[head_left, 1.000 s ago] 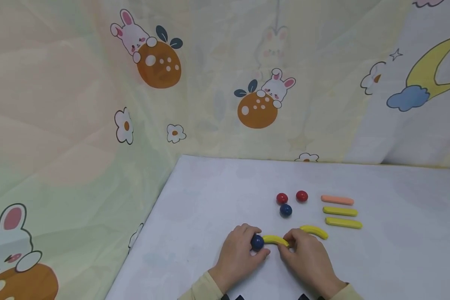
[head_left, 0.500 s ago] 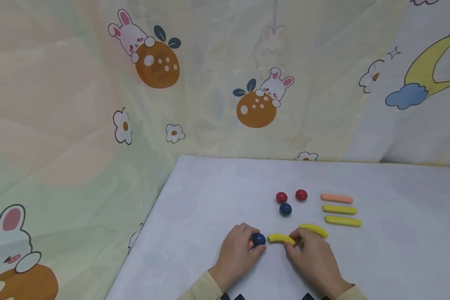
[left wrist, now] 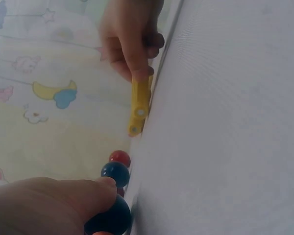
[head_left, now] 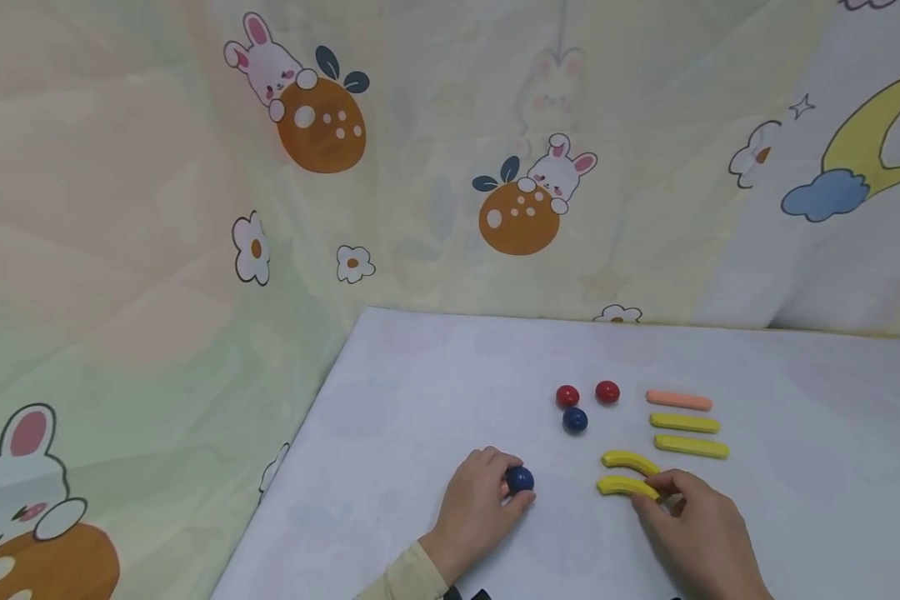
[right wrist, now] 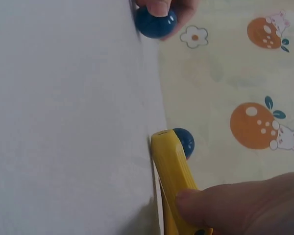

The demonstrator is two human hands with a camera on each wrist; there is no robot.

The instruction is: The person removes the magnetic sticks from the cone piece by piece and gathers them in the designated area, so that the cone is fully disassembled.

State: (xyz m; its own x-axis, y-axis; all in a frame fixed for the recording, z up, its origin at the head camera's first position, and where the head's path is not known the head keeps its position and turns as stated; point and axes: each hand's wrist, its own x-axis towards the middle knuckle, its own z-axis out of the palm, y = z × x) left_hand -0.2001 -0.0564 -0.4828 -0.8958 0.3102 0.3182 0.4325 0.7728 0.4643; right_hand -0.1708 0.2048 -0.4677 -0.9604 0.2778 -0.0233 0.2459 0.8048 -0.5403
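In the head view my left hand (head_left: pixel 482 502) pinches a dark blue ball (head_left: pixel 520 479) between thumb and fingers, at the table's surface. My right hand (head_left: pixel 697 525) pinches the right end of a curved yellow magnetic stick (head_left: pixel 624 486). Just behind it lies a second curved yellow stick (head_left: pixel 630 461), roughly parallel. In the left wrist view, silvery discs show on the ends of the yellow sticks (left wrist: pixel 141 93). The right wrist view shows the thumb on the held stick (right wrist: pixel 171 159), and the blue ball (right wrist: pixel 155 22) under the other hand's thumb.
Behind the hands are two red balls (head_left: pixel 607 392) and another blue ball (head_left: pixel 574 419). To their right, a straight orange stick (head_left: pixel 678 400) and two straight yellow sticks (head_left: pixel 692 446) lie in a row on the white table (head_left: pixel 390 392). A printed cloth (head_left: pixel 420 167) hangs behind.
The curved yellow stick has come away from the blue ball and moved right with my right hand, to lie in front of the other curved stick. My left hand stays on the ball.
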